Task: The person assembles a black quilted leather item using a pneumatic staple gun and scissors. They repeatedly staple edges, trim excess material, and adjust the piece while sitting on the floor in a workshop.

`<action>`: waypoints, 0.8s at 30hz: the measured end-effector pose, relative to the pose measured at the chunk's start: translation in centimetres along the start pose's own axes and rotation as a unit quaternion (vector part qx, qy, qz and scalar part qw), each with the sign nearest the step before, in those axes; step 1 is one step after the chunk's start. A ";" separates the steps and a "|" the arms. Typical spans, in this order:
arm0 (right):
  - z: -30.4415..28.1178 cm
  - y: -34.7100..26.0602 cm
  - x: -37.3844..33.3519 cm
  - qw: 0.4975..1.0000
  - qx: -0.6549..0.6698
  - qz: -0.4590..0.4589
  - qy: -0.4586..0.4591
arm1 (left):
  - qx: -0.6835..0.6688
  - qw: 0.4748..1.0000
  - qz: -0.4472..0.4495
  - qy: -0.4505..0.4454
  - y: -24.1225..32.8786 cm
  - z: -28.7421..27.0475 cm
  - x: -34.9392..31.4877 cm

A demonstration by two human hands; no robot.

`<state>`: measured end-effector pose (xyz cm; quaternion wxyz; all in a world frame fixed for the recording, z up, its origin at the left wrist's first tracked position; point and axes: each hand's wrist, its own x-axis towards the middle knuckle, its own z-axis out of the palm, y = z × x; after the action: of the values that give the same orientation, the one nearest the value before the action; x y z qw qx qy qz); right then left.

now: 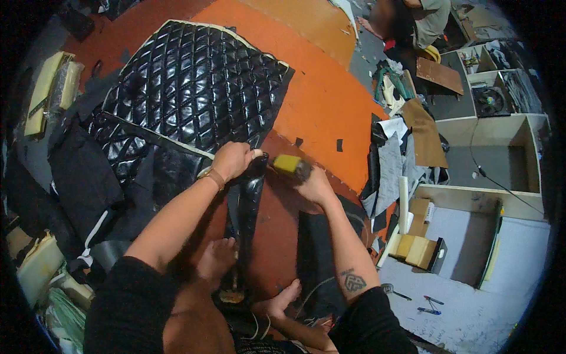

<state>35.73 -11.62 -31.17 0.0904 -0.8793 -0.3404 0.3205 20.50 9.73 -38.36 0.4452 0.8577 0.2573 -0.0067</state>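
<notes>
A black, glossy, diamond-quilted panel (194, 82) with pale edging lies across the orange and brown sheet ahead of me. At its lower right corner my left hand (232, 160) is closed, thumb and fingers pinching the edge of a glossy black strip (253, 183). Just to the right, my right hand (313, 186) is wrapped round a yellow, block-shaped tool (288, 165). Motion smears the tool, so its exact kind does not show. It is held close to the left hand's fingertips, apart from them.
Dark cloth (82, 153) is heaped at the left, near wrapped yellow foam blocks (50, 94). Fabric scraps (392, 153) lie right of the orange sheet (324, 100). Open wooden shelving (483, 192) and pliers (429, 311) are farther right. Another person (430, 23) sits at the upper right.
</notes>
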 end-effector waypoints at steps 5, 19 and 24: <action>3.0 5.2 -3.7 0.993 0.077 0.072 -0.057 | -0.257 0.955 -0.121 -0.085 1.3 -0.7 -2.2; 3.8 4.0 -4.3 0.987 -0.014 0.158 -0.033 | 0.144 0.987 -0.071 -0.026 7.0 2.5 -2.7; 4.2 3.5 -4.8 0.979 -0.035 0.195 -0.038 | 0.120 0.987 -0.074 -0.074 5.4 2.7 -1.9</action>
<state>32.27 -17.62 -33.39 -0.0177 -0.9186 -0.1766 0.3530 21.85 4.31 -35.43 0.3548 0.8807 0.2837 -0.1344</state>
